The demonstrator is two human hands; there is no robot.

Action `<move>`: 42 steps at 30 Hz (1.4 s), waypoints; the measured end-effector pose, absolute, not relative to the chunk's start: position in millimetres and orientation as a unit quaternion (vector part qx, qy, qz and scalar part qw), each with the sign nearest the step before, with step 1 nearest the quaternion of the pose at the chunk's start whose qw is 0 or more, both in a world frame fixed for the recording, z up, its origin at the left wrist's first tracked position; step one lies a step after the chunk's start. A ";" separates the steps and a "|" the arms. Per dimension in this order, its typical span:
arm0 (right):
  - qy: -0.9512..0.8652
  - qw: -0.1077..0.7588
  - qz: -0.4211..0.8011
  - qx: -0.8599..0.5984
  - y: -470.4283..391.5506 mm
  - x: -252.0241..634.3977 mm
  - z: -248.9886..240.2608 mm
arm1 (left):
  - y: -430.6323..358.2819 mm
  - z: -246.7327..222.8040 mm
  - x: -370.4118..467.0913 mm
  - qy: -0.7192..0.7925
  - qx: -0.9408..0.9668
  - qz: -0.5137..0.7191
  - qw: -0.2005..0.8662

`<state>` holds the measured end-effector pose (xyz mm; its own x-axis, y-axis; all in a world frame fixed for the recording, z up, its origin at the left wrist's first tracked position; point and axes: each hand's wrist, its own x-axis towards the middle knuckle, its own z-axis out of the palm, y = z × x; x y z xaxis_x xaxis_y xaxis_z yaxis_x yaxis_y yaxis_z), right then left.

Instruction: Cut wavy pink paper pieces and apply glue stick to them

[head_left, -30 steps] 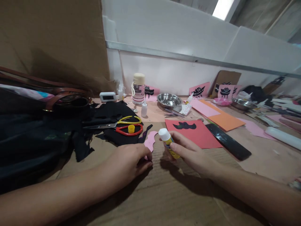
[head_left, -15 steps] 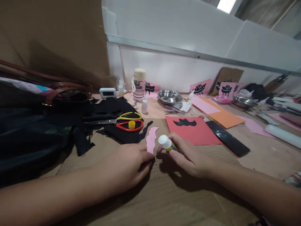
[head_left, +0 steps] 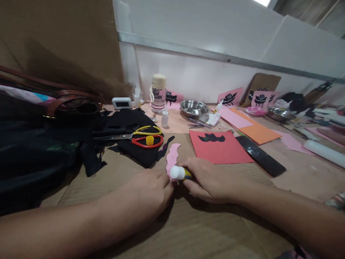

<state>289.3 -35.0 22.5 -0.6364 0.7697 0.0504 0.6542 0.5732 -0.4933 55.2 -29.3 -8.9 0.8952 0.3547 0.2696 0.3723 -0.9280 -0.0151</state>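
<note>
My right hand is closed around a glue stick, its white end pointing left over a wavy pink paper strip. The strip lies on brown cardboard. At its near end the fingers of my left hand are pressed together on the paper; the fingertips are partly hidden. Whether the glue touches the strip, I cannot tell. A yellow cap rests by the handles of the scissors, on black cloth. Beside the strip is a thin dark wavy piece.
A red sheet with a dark cutout lies at right, next to a black flat bar. Behind stand a small white bottle, a drinking bottle and a metal bowl. A dark bag fills the left.
My right hand has moved left and tipped the glue stick sideways, bringing its white end over the pink strip's lower part. My left hand stays at the strip's near end.
</note>
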 end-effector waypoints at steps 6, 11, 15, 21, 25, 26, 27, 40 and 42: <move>-0.846 0.151 0.268 -0.435 -35.9 289.9 22.7 | -51.1 2.3 55.1 -0.125 -0.975 -0.112 0.146; -0.748 0.290 0.396 -0.446 -31.2 299.0 11.8 | -35.5 6.5 58.9 -0.239 -0.951 -0.161 -0.113; -0.750 0.343 0.383 -0.416 -31.9 295.7 9.5 | -14.0 7.5 62.9 -0.355 -0.787 -0.272 -0.425; -0.764 0.308 0.404 -0.397 -40.1 288.3 3.0 | -12.1 11.1 68.3 -0.321 -0.652 -0.350 -0.591; -0.779 0.306 0.358 -0.414 -36.9 294.6 -0.7 | -11.1 9.0 68.9 -0.340 -0.596 -0.391 -0.613; -0.799 0.288 0.325 -0.416 -36.1 296.7 0.5 | -9.8 7.4 68.7 -0.344 -0.576 -0.406 -0.621; -0.820 0.268 0.290 -0.415 -35.8 298.6 2.2 | -8.8 6.0 68.5 -0.345 -0.559 -0.418 -0.627; -0.680 0.382 0.474 -0.409 -33.6 302.8 8.1 | -15.1 14.8 64.0 -0.308 -0.600 -0.451 -0.584; -0.770 0.374 0.299 -0.422 -34.8 309.0 3.6 | -12.3 9.3 65.0 -0.319 -0.573 -0.435 -0.617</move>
<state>309.0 -34.8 3.6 -0.3646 0.8730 0.3240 0.4253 0.4657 -0.7761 65.0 -12.3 9.3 0.4179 0.9022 0.1064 -0.1717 -0.0366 0.9845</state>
